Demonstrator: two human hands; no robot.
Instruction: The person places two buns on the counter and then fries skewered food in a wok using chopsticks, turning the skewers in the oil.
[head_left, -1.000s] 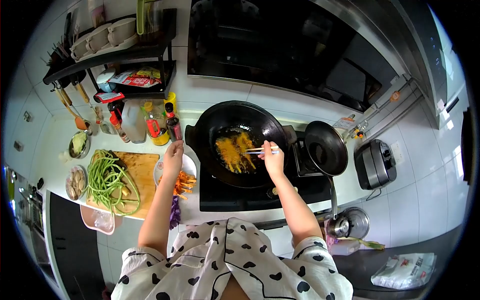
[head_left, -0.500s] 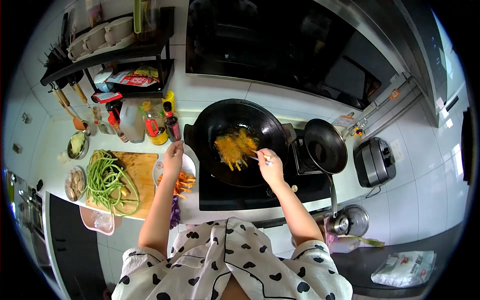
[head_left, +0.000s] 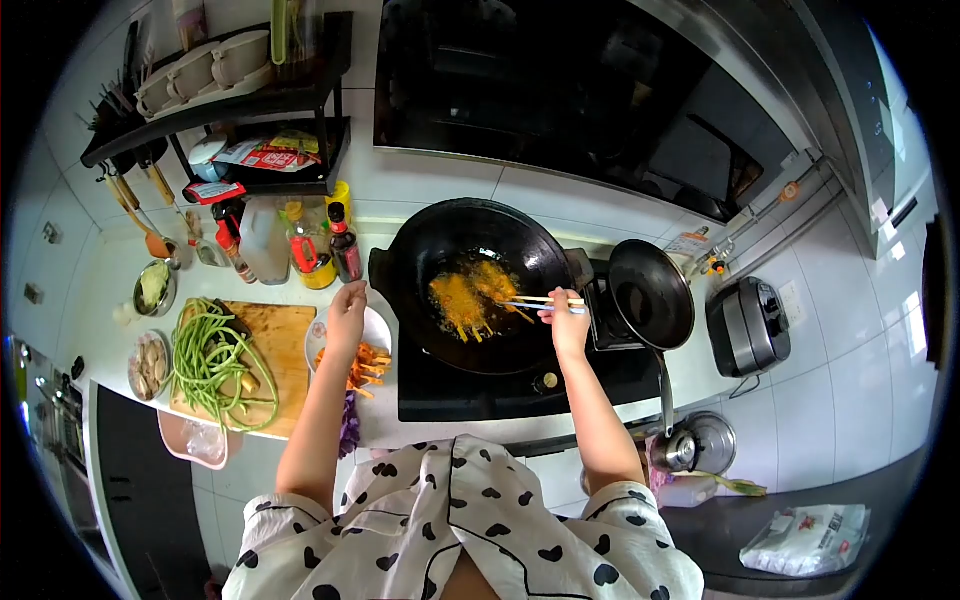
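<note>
Over the near right side of a black wok [head_left: 470,222], grasping a pair of chopsticks [head_left: 530,299] in the right hand [head_left: 566,322], with fingers gathered about the shafts, and aiming the tips leftward at golden food [head_left: 460,305]. Seen in the bottom of the wok amid shiny oil, loosely clumped, with strips jutting toward the near side. Cannot tell precisely how firmly the tips meet it. Left of the wok, holding the left hand [head_left: 346,314] by a white bowl [head_left: 379,328], with fingers curled; cannot tell whether gripping anything or touching the rim. Inside that bowl, at the near side, orange strips [head_left: 368,367], partly hidden by the forearm. Behind, near the left fingertips, a dark bottle [head_left: 343,245]. Farther left, long green beans [head_left: 205,350] heaped on a wooden board [head_left: 290,350]. Under the wok, a black hob [head_left: 460,395]; beside it, on the right, a smaller black pan [head_left: 650,290].
</note>
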